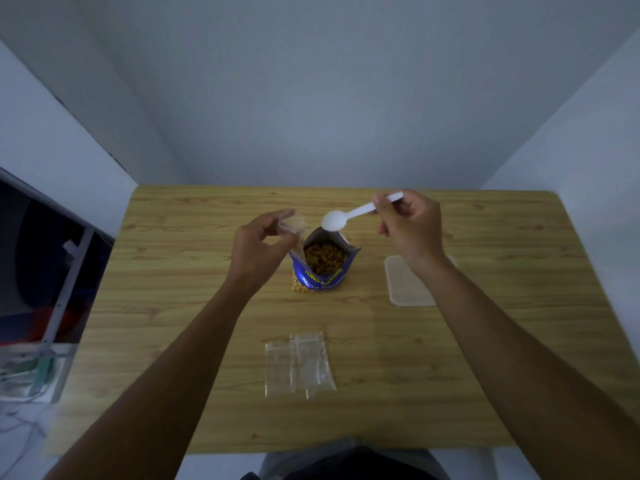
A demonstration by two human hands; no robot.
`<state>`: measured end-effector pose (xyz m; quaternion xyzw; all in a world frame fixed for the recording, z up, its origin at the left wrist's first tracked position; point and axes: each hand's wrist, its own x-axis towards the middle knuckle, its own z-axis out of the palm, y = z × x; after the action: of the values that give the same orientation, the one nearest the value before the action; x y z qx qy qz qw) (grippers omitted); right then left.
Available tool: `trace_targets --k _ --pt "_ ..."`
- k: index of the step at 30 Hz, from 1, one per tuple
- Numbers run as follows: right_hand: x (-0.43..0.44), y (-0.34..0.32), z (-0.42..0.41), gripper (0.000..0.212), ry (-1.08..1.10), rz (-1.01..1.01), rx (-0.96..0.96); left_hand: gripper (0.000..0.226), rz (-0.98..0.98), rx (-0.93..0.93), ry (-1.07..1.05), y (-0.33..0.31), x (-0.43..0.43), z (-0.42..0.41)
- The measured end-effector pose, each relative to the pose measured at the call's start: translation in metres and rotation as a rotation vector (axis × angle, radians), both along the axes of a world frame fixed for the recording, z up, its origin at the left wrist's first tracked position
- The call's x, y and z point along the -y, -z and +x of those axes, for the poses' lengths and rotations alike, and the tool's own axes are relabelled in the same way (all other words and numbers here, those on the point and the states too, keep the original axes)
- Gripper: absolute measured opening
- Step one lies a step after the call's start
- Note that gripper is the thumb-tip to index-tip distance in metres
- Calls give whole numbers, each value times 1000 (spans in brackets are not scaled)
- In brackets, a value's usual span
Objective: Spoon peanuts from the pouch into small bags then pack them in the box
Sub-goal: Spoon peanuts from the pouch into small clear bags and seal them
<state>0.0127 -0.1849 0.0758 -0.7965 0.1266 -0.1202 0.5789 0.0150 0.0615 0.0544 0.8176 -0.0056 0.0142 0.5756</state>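
An open blue pouch [322,275] full of brown peanuts stands upright at the middle of the wooden table [173,306]. My left hand [258,245] pinches a small clear bag [292,224] just left of the pouch mouth. My right hand [410,225] holds a white plastic spoon [341,218] by its handle, its empty bowl hovering just above the pouch's far edge. Two or three flat clear bags [299,363] lie near the table's front. A clear shallow box [407,284] lies flat to the right of the pouch, partly hidden by my right wrist.
Grey walls close in the table at the back and right. To the left, past the table edge, stand a metal frame [65,289] and dark clutter. My lap shows below the front edge.
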Motion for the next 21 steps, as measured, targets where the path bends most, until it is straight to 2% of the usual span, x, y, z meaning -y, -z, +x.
trace_targets --k 2,7,17,21 --pt "-8 21 -9 16 -30 -106 -43 36 -62 -21 -37 -1 -4 -1" --pt "-36 51 -31 8 -126 -270 -65 33 25 -93 -74 9 -13 -6" --pt "-46 51 -36 10 -138 -330 -52 38 213 -142 86 39 -22 -19" --pt "-50 56 -33 11 -153 -220 -186 31 224 -123 135 39 -19 -23"
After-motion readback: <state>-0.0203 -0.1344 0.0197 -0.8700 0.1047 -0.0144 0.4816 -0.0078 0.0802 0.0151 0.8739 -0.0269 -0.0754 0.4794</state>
